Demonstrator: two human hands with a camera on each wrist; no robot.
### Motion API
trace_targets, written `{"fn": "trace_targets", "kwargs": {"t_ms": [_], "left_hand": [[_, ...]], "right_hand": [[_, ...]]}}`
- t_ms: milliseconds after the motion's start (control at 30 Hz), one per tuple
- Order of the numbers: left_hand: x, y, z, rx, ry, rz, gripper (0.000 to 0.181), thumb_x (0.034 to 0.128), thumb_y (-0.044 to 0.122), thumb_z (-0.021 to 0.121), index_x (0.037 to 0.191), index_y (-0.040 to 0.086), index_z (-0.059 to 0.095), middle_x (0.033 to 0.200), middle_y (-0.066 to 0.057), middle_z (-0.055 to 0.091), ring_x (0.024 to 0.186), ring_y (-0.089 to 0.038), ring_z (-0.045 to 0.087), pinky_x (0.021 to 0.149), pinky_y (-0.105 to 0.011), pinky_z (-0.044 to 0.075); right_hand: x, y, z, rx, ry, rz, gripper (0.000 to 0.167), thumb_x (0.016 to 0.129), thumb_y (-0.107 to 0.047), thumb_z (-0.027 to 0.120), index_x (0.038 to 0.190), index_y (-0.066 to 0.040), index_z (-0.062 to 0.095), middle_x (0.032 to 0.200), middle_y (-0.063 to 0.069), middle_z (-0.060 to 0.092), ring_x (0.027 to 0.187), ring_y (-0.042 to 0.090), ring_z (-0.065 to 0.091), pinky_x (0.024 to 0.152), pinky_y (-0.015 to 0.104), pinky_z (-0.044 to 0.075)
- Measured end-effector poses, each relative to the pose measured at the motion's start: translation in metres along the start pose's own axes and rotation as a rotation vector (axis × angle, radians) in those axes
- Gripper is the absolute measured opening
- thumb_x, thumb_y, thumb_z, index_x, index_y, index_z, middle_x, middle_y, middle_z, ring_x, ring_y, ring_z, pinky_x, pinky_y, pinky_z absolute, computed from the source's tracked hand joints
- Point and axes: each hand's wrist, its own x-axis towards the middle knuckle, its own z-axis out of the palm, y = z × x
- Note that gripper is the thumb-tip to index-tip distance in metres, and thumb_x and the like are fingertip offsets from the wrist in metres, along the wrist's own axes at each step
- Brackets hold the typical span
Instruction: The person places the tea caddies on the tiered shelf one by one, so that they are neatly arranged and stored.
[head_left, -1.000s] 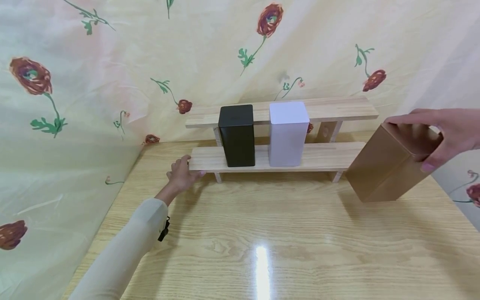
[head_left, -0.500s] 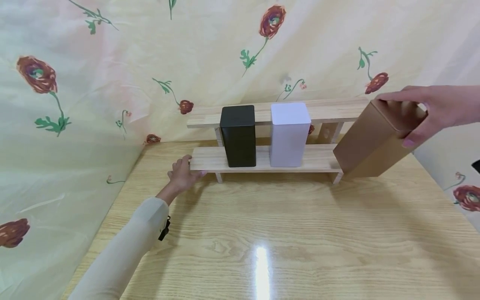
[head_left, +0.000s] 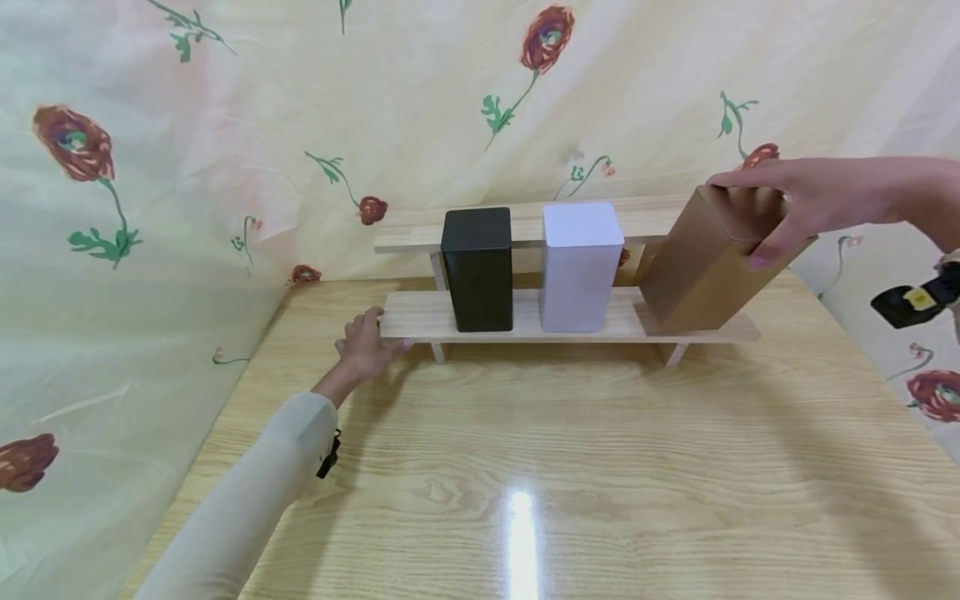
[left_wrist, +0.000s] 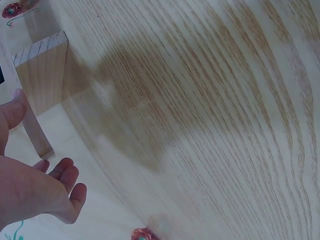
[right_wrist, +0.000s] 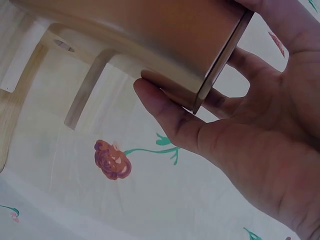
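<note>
A two-tier wooden shelf [head_left: 411, 313] stands against the back of the table. My left hand [head_left: 366, 347] holds the left end of its lower board, thumb at the front edge and fingers at the end, as the left wrist view also shows on the board [left_wrist: 31, 122]. My right hand [head_left: 806, 200] grips the top of a tall brown rectangular canister [head_left: 693, 267], thumb on one side and fingers on the other. The canister tilts, its bottom at the right part of the lower board. In the right wrist view, my thumb [right_wrist: 167, 112] presses the canister's side near its top rim.
On the lower board a black canister [head_left: 480, 279] and a white canister [head_left: 577, 279] stand upright, a gap between them. The upper board [head_left: 408, 235] runs behind them. Flowered cloth [head_left: 420, 100] hangs at the back and sides of the wooden table [head_left: 465, 433].
My right hand has carried the brown canister left from beyond the shelf's right end to over the lower board. My left hand stays on the shelf's left end.
</note>
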Motion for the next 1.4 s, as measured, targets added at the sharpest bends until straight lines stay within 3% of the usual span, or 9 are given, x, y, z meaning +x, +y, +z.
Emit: {"fn": "trace_targets", "kwargs": {"t_ms": [133,333,533,700,833,900,1167,1333,1400], "left_hand": [[0.001,-0.001,0.000,0.008,0.012,0.003,0.079,0.0898,0.039,0.067,0.146,0.001,0.027,0.140,-0.025,0.038,0.131,-0.042,0.027,0.103,-0.061,0.016],[0.000,-0.002,0.000,-0.006,0.015,0.010,0.078,0.0889,0.038,0.068,0.144,-0.001,0.029,0.138,-0.025,0.040,0.129,-0.042,0.029,0.102,-0.062,0.016],[-0.001,-0.003,-0.001,-0.013,-0.001,0.011,0.079,0.0893,0.039,0.067,0.146,0.000,0.028,0.139,-0.024,0.039,0.130,-0.043,0.028,0.103,-0.063,0.013],[0.000,-0.004,-0.001,-0.010,-0.001,0.015,0.080,0.0892,0.038,0.068,0.146,0.000,0.027,0.140,-0.024,0.039,0.130,-0.043,0.028,0.103,-0.063,0.013],[0.002,-0.005,-0.001,-0.003,0.001,0.016,0.079,0.0894,0.038,0.067,0.146,0.000,0.027,0.140,-0.024,0.039,0.130,-0.042,0.029,0.102,-0.062,0.014],[0.002,-0.005,-0.001,-0.005,0.001,0.018,0.079,0.0894,0.038,0.067,0.146,0.000,0.027,0.140,-0.024,0.039,0.129,-0.042,0.029,0.102,-0.062,0.014],[0.001,-0.007,-0.003,-0.007,-0.002,0.029,0.080,0.0894,0.039,0.067,0.146,0.000,0.026,0.138,-0.024,0.040,0.128,-0.042,0.029,0.102,-0.064,0.014],[0.000,-0.007,-0.003,0.001,-0.009,0.023,0.081,0.0892,0.040,0.067,0.146,0.000,0.026,0.139,-0.025,0.039,0.129,-0.043,0.029,0.102,-0.064,0.014],[0.000,-0.007,-0.003,-0.001,-0.010,0.023,0.081,0.0890,0.040,0.067,0.146,0.000,0.026,0.140,-0.025,0.038,0.129,-0.044,0.028,0.102,-0.064,0.013]], "right_hand": [[0.009,-0.007,0.005,-0.021,0.012,0.006,0.067,0.077,-0.014,0.081,0.131,-0.017,0.040,0.109,0.014,0.038,0.090,0.021,0.041,0.061,0.030,0.042],[0.021,-0.014,0.007,-0.047,-0.059,0.096,0.105,0.079,-0.021,0.080,0.156,-0.013,0.008,0.142,0.021,0.018,0.118,0.036,0.023,0.075,0.027,0.039],[0.033,-0.016,0.009,-0.047,-0.085,0.119,0.111,0.077,-0.022,0.082,0.155,-0.011,0.004,0.135,0.021,0.020,0.113,0.035,0.027,0.072,0.035,0.039],[0.038,-0.016,0.012,-0.048,-0.084,0.106,0.096,0.075,-0.022,0.083,0.150,-0.012,0.025,0.105,0.014,0.040,0.098,0.025,0.038,0.067,0.032,0.040],[0.042,-0.016,0.013,-0.051,-0.084,0.106,0.075,0.075,-0.022,0.083,0.133,-0.014,0.036,0.078,0.005,0.034,0.076,0.019,0.039,0.060,0.031,0.039],[0.044,-0.016,0.013,-0.045,-0.086,0.112,0.070,0.075,-0.021,0.083,0.128,-0.012,0.037,0.077,0.005,0.033,0.074,0.019,0.039,0.059,0.031,0.039],[0.047,-0.017,0.011,-0.026,-0.135,0.133,0.097,0.079,-0.020,0.080,0.151,-0.006,0.017,0.126,0.021,0.033,0.107,0.031,0.038,0.072,0.033,0.042],[0.047,-0.019,0.012,-0.003,-0.149,0.127,0.080,0.078,-0.019,0.080,0.140,-0.006,0.030,0.104,0.015,0.041,0.091,0.024,0.044,0.066,0.031,0.042],[0.048,-0.019,0.013,0.013,-0.152,0.125,0.064,0.077,-0.018,0.081,0.122,-0.005,0.037,0.086,0.010,0.040,0.075,0.019,0.044,0.061,0.030,0.041]]}}
